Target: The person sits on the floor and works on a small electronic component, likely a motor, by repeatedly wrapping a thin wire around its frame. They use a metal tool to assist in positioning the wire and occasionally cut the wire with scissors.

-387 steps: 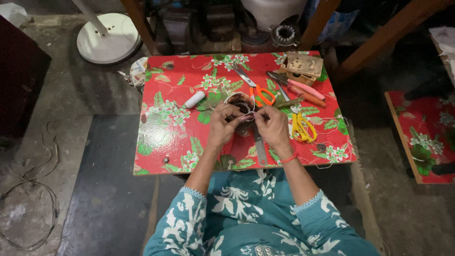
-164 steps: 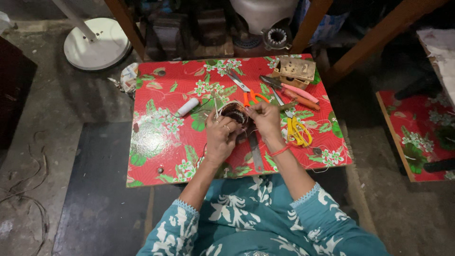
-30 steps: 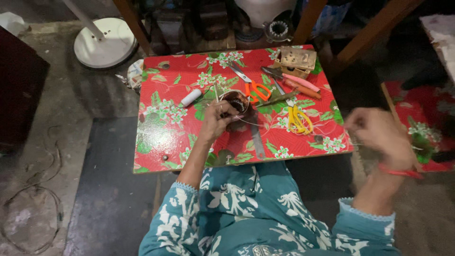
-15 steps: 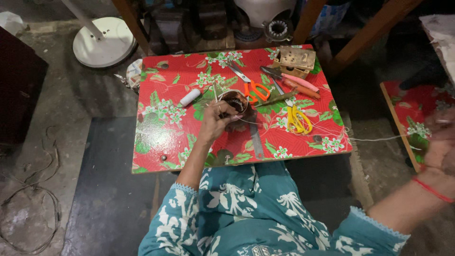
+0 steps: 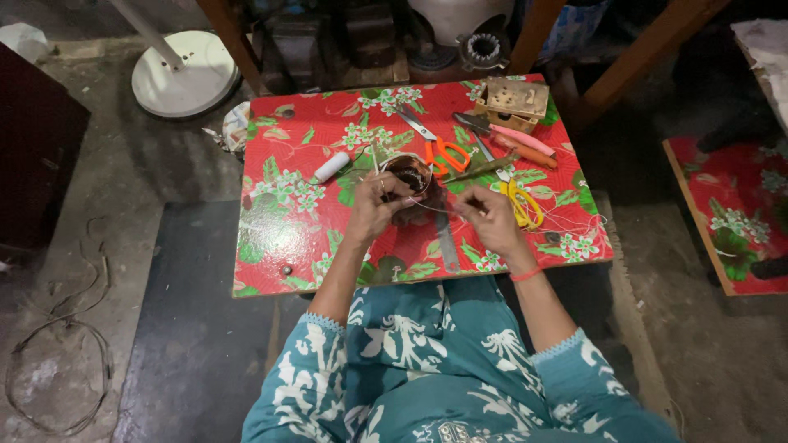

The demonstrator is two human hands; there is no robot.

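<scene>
A small round dark coil-like part [image 5: 408,173] sits over the low table with a red flowered cover [image 5: 279,238]. My left hand [image 5: 376,202] grips this part from the left side. My right hand [image 5: 487,216] is just to its right, fingers pinched on a thin thread or wire [image 5: 443,210] that runs across to the part. A flat grey metal strip [image 5: 446,242] lies on the table between my two hands.
Orange-handled scissors [image 5: 440,150], pink-handled pliers [image 5: 515,139], a yellow-handled tool [image 5: 520,203], a white cylinder [image 5: 332,166] and a small wooden box [image 5: 514,98] lie on the table. A white round stand base [image 5: 182,72] is at back left, loose wire [image 5: 49,361] on the floor.
My right hand, stretched far out to the right pulling the thread taut, has come back to the table beside the round part. My left hand has stayed on the part.
</scene>
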